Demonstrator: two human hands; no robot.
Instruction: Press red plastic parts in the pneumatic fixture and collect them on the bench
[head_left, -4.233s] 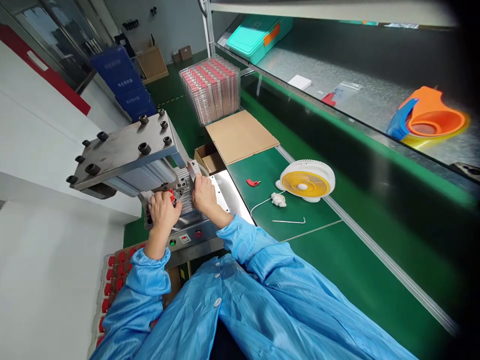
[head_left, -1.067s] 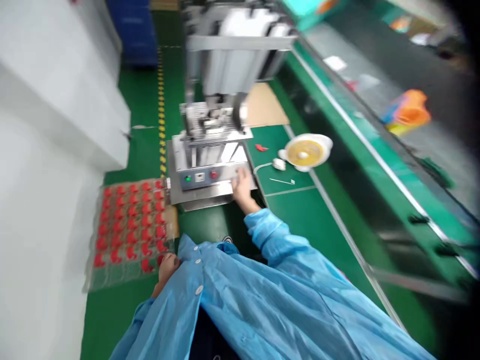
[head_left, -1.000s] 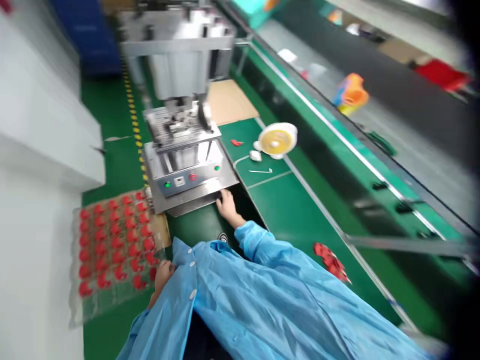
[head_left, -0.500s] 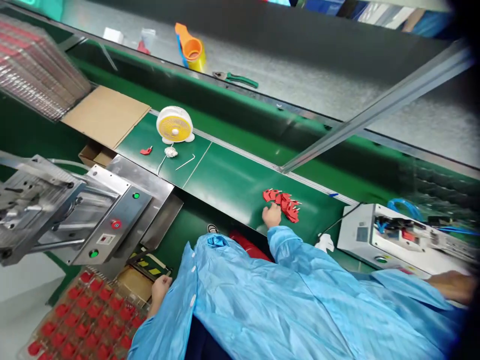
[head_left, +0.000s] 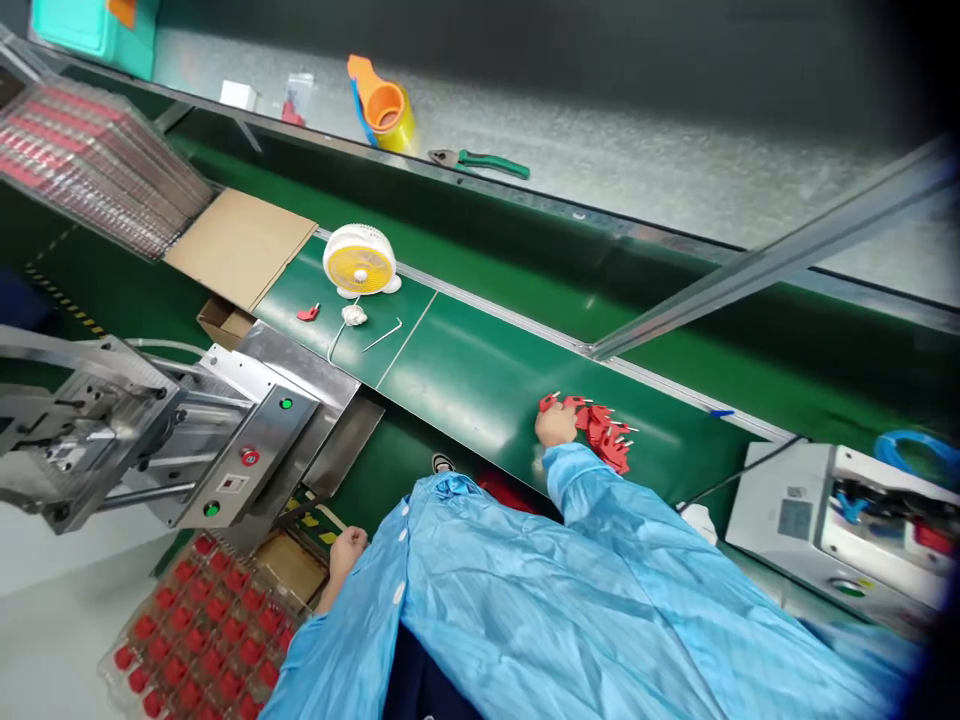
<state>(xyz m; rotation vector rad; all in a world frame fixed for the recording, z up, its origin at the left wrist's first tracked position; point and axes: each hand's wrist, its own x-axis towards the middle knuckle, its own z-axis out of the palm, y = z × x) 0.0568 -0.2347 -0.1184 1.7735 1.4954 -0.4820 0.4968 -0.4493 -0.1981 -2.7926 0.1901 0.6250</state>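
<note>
Both hands, which were at the press (head_left: 251, 437) in the earliest frame, have left it: the right hand (head_left: 556, 425) now lies at the pile (head_left: 600, 432) of red parts on the table (head_left: 465, 370), and the left hand (head_left: 349, 548) hangs low beside the body. Relation of note: the pile starts at the right hand's fingertips and spreads rightward from it, its long axis slanting from the far left end down toward the near right, with the sleeve (head_left: 581, 478) just beside its near edge. Slim pale pins project from the parts, mostly to the right, so the hand meets the blunt red bodies at the left end. Of the two hands the right is plainly the nearer; the left is well apart, below table level and near the tray (head_left: 112, 675) of red pieces. State of the hands: the right has its fingers bent down over the leftmost part, though whether they grip it cannot be told; the left is loosely curled with nothing seen in it, its palm hidden. A lone part (head_left: 308, 313) lies near the fan (head_left: 360, 265), away from the pile
</note>
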